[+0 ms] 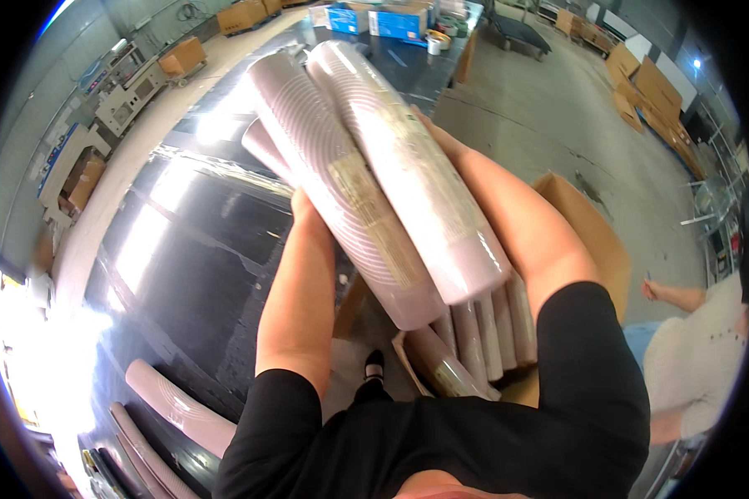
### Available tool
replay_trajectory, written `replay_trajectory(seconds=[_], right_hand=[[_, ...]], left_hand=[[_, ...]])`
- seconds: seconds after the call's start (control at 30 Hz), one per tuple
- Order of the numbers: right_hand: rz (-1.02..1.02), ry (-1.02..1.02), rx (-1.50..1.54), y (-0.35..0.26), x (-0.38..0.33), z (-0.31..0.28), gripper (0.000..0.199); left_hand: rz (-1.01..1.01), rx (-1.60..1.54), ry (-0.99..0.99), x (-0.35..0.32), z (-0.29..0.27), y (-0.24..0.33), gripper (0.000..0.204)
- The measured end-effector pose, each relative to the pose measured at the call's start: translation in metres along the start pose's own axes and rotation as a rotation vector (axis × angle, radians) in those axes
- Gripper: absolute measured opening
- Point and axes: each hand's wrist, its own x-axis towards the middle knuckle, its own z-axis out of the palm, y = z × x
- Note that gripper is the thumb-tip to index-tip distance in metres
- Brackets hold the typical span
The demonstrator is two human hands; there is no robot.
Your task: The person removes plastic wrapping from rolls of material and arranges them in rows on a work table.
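Observation:
Between my arms I hold a bundle of pinkish rolled mats in clear wrap. One ridged roll (324,175) lies to the left, and a second glossy roll (424,179) lies against its right side. The end of a third roll (266,150) shows beneath them on the left. My left hand (305,208) supports the bundle from the left, its fingers hidden under the rolls. My right hand (441,137) grips the far right side, fingers also mostly hidden. Below the bundle, more wrapped rolls (474,333) stand in an open cardboard box (587,229).
A long black table (200,274) stretches along my left, with a loose pink roll (179,403) and several thinner rolls (146,457) near its close end. Blue boxes (395,22) stand at its far end. Another person (695,333) is at the right.

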Motion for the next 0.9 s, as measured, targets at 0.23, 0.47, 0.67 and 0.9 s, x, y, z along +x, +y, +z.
replay_trajectory(seconds=[0.23,0.47,0.67,0.9], right_hand=[[0.533,-0.214,-1.134,-0.01,0.14,0.057,0.124],[0.444,-0.162,-1.185,0.014,0.188,0.066,0.122],[-0.063,-0.185,-1.83,0.04,0.137,0.081,0.088],[-0.676,0.283,-1.771,0.101,-0.047,-0.01,0.07]], left_hand=[[0.203,0.551,0.462,0.07,-0.109,0.053,0.087],[0.323,0.414,0.367,0.032,-0.168,0.04,0.069],[0.391,0.771,0.693,0.044,-0.231,0.027,0.039],[0.2,1.34,0.488,0.043,-0.196,0.048,0.052]])
